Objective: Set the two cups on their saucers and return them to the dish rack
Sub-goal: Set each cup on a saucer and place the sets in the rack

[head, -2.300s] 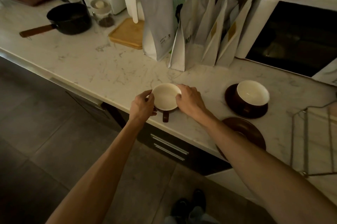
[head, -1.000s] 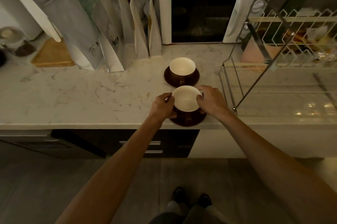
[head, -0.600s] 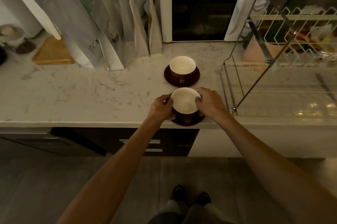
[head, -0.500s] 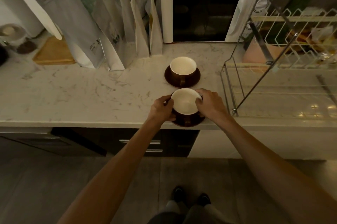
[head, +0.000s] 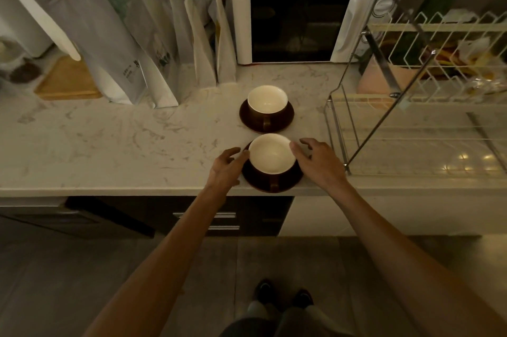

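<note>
Head cam is looking down at a marble counter (head: pixel 115 144); the near cup (head: pixel 272 154) is sitting on its dark saucer (head: pixel 290 181) right at the counter's front edge, handle pointing toward the person; the left hand (head: pixel 226 168) and right hand (head: pixel 319 161) are flanking it with fingers loosely spread, fingertips at or just off the rim, can't tell if they're actually touching; the far cup (head: pixel 267 100) is resting on its own saucer (head: pixel 286 120) just behind; the wire dish rack (head: pixel 417 122) is standing to the right, near both cups; a white microwave (head: pixel 301 15) and a row of paper bags (head: pixel 131 43) are lining the back.
</note>
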